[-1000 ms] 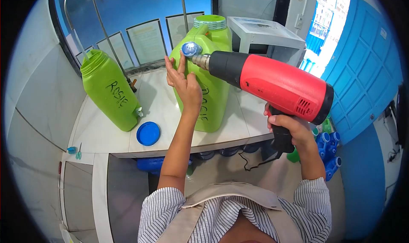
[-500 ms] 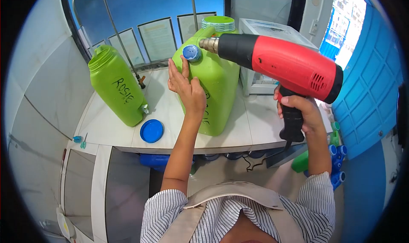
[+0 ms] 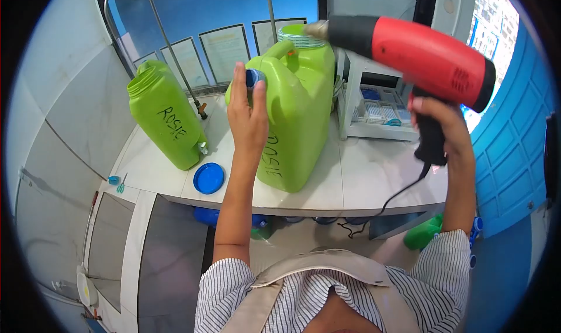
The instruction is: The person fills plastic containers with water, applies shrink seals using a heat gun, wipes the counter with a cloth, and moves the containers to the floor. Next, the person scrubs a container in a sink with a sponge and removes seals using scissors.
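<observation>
On counter (image 3: 374,178), green jug (image 3: 301,122); heat gun (image 3: 422,49) (raised)

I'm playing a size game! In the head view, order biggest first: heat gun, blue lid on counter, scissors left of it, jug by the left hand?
Green jug and red heat gun: about alike, so unranked
Blue lid
Scissors

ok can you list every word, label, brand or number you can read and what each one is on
"ROSIE": handwritten on the left green container
"OSIE", first letter unclear: handwritten on the right green container
Posted sheets: too small to read
Red heat gun: no readable brand or number
</observation>
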A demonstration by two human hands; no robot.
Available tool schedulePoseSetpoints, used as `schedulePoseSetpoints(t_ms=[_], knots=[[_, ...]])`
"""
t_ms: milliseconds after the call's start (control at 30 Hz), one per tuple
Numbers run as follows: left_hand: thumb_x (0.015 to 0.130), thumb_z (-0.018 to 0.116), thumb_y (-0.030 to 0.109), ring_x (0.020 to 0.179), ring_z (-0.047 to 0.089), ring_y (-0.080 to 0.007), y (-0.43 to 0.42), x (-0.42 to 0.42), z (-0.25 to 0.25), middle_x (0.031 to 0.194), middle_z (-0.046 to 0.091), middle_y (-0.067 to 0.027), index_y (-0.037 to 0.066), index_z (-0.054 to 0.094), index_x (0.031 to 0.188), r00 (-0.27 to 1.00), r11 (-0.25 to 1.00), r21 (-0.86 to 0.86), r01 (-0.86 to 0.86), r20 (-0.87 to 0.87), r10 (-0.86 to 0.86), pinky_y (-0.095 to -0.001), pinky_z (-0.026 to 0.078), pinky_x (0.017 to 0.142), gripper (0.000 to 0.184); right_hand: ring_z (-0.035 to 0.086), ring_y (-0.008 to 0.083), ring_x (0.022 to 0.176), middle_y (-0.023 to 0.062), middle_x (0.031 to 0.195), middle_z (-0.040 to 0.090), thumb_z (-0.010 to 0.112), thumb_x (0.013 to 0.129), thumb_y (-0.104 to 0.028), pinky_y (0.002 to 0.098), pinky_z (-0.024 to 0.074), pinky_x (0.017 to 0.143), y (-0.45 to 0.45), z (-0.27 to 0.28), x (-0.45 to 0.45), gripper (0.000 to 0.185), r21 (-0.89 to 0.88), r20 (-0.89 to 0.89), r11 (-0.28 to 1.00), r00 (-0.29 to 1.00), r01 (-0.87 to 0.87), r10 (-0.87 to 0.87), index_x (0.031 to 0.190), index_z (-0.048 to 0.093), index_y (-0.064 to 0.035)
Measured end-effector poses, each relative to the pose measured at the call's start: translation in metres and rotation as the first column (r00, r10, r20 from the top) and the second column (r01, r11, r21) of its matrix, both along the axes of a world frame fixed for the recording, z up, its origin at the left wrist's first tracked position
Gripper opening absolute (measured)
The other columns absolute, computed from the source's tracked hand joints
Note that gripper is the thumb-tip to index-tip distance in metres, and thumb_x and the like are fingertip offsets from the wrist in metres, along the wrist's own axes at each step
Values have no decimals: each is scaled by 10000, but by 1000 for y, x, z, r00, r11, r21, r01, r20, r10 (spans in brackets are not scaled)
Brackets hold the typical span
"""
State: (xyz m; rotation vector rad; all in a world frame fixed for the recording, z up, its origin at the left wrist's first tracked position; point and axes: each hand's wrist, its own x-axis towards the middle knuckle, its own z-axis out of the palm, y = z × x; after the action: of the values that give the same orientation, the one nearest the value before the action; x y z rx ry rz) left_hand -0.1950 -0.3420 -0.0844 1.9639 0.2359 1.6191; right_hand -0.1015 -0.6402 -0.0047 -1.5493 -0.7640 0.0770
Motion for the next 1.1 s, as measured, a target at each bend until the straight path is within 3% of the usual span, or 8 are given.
schedulePoseSetpoints(t_ms=[100, 333, 533, 800, 867, 933, 1033, 1100], knots=[[863, 594, 247, 1056, 550, -285, -3, 1, 12, 1187, 537, -217, -40, 475, 1236, 996, 998, 5, -60, -72, 60, -351, 428, 872, 486, 564, 125, 584, 46, 660, 582, 692, 719, -273, 262, 450, 574, -15, 9, 84, 289, -184, 251, 907, 911, 378, -329, 840, 621, -21], [803, 655, 257, 788, 552, -345, -1, 3, 25, 876, 548, -173, -47, 563, 996, 913, 919, 199, -340, -164, 373, -397, 443, 678, 372, 638, 310, 829, 193, 851, 646, 608, 680, -213, 396, 486, 729, 6, 34, 269, 314, -383, 798, 600, 579, 702, -167, 938, 628, -35], [800, 648, 226, 823, 534, -340, -3, 7, 20, 868, 535, -173, -37, 556, 973, 912, 915, 201, -350, -149, 382, -401, 425, 700, 328, 603, 355, 921, 200, 949, 638, 615, 655, -159, 425, 480, 782, 45, 6, 333, 351, -552, 790, 340, 608, 762, -81, 996, 628, -80], [810, 593, 338, 762, 561, -367, -3, 17, 59, 795, 566, -193, -18, 556, 782, 782, 825, 446, -348, -347, 517, -431, 456, 687, 360, 582, 375, 982, 207, 1083, 596, 613, 731, -243, 453, 456, 845, 61, -19, 368, 461, -588, 795, 386, 597, 711, 108, 1164, 547, -98], [840, 534, 449, 879, 585, -369, -8, 40, 81, 903, 617, -217, -58, 584, 952, 671, 760, 593, -265, -453, 587, -415, 463, 761, 521, 588, 327, 1006, 176, 1136, 584, 574, 760, -247, 414, 448, 880, 52, -30, 364, 465, -50, 997, 414, 67, 909, -26, 1189, 530, -72], [818, 526, 425, 904, 580, -391, -7, 72, 97, 939, 611, -252, -85, 563, 954, 548, 791, 594, -150, -616, 566, -440, 457, 789, 529, 563, 250, 1048, 142, 1141, 581, 515, 798, -214, 341, 425, 915, 57, -36, 284, 443, -153, 623, 881, 736, 449, -267, 1196, 516, -20], [743, 550, 253, 926, 573, -409, 21, 112, 103, 950, 600, -283, -94, 529, 983, 241, 828, 554, 85, -818, 522, -452, 453, 812, 423, 509, 211, 1130, 115, 1220, 531, 369, 953, -298, 329, 385, 959, 109, -123, 207, 411, 174, 78, 929, 945, -326, 317, 1219, 510, -17], [713, 557, 198, 924, 572, -415, 44, 124, 92, 939, 598, -285, -90, 523, 986, 301, 824, 561, 79, -801, 517, -456, 451, 806, 399, 405, 192, 1226, 113, 1313, 447, 334, 948, -473, 313, 297, 1018, 181, -196, 204, 582, 357, -163, 926, 968, -121, 189, 1282, 440, -9]])
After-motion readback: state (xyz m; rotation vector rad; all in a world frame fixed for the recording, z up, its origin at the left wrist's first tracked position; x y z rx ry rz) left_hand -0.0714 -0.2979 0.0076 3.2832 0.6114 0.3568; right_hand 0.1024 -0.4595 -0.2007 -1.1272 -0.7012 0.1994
